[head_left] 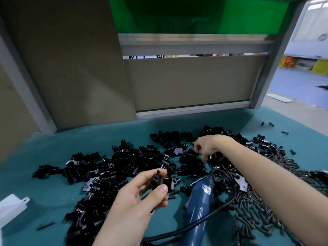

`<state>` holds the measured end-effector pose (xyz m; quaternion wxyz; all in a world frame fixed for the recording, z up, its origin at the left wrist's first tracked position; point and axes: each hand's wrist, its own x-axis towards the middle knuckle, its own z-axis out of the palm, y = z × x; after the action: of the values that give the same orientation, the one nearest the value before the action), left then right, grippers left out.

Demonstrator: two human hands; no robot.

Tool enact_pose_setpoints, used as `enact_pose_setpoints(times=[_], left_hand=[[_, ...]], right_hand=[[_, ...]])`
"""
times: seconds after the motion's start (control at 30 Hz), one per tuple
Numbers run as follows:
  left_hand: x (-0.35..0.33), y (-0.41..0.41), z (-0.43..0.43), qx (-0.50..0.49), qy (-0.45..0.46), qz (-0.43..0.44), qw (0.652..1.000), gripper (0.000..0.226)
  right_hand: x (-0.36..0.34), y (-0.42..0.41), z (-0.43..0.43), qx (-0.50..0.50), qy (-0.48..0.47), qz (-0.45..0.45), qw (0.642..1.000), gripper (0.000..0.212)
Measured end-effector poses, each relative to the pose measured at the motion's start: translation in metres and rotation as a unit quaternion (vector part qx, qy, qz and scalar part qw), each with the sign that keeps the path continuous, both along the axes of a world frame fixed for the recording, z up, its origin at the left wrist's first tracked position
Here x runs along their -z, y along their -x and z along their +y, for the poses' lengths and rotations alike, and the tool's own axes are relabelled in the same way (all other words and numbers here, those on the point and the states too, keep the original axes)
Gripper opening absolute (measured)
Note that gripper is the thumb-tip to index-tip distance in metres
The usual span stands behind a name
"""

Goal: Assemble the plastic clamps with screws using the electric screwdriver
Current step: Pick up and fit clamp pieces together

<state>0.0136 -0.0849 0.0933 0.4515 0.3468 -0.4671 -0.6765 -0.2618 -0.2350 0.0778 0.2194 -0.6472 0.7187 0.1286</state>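
My left hand [142, 197] pinches a black plastic clamp piece [158, 180] between thumb and fingers, held above the mat. My right hand [208, 147] reaches out over the far pile of black clamp parts [191, 162], its fingers curled down among them; what it holds, if anything, is hidden. The blue electric screwdriver [199, 203] lies on the mat between my arms, its black cable [177, 231] trailing toward me. A heap of dark screws [257, 206] spreads under and beside my right forearm.
The teal mat [44, 174] carries several black clamp parts in a wide pile [99, 174]. A white plastic piece [12, 208] lies at the left edge. A beige panel and grey frame [186, 82] close off the back. Loose screws [284, 133] lie far right.
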Motion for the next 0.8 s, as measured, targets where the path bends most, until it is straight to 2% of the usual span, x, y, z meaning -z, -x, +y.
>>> enact_pose_setpoints(times=[0.07, 0.13, 0.2, 0.27, 0.33, 0.4, 0.5, 0.6, 0.7, 0.8], left_hand=[[0.001, -0.002, -0.001, 0.006, 0.003, -0.002, 1.000, 0.036], [0.002, -0.003, -0.003, 0.019, -0.001, 0.005, 1.000, 0.035], [0.003, -0.002, -0.004, 0.023, -0.008, 0.012, 1.000, 0.034], [0.004, -0.002, -0.005, 0.023, -0.008, 0.023, 0.999, 0.033], [0.002, 0.000, -0.005, 0.016, -0.005, 0.040, 0.999, 0.035], [0.000, 0.003, -0.005, 0.000, -0.014, 0.072, 0.997, 0.037], [-0.002, 0.008, -0.002, -0.006, -0.019, 0.098, 0.995, 0.039], [-0.007, 0.013, 0.007, 0.014, -0.009, 0.092, 0.996, 0.034], [-0.018, 0.013, 0.018, 0.039, 0.060, 0.047, 0.996, 0.033], [-0.029, 0.012, 0.028, 0.053, 0.130, 0.005, 0.990, 0.035]], right_hand=[[0.000, 0.001, 0.002, -0.010, -0.015, 0.041, 0.999, 0.047], [0.003, 0.005, 0.005, -0.019, 0.014, 0.065, 0.998, 0.043], [0.001, 0.013, 0.008, -0.005, 0.067, 0.005, 0.998, 0.031], [-0.010, 0.020, 0.018, 0.044, 0.123, -0.148, 0.980, 0.016], [-0.023, 0.022, 0.036, 0.127, 0.152, -0.347, 0.917, 0.011], [-0.034, 0.018, 0.059, 0.170, 0.168, -0.478, 0.845, 0.014], [-0.048, -0.002, 0.098, 0.172, 0.167, -0.569, 0.787, 0.021], [-0.063, -0.023, 0.140, 0.158, 0.163, -0.646, 0.729, 0.038], [-0.074, -0.048, 0.181, 0.127, 0.165, -0.719, 0.663, 0.030], [-0.078, -0.069, 0.215, 0.075, 0.137, -0.788, 0.596, 0.036]])
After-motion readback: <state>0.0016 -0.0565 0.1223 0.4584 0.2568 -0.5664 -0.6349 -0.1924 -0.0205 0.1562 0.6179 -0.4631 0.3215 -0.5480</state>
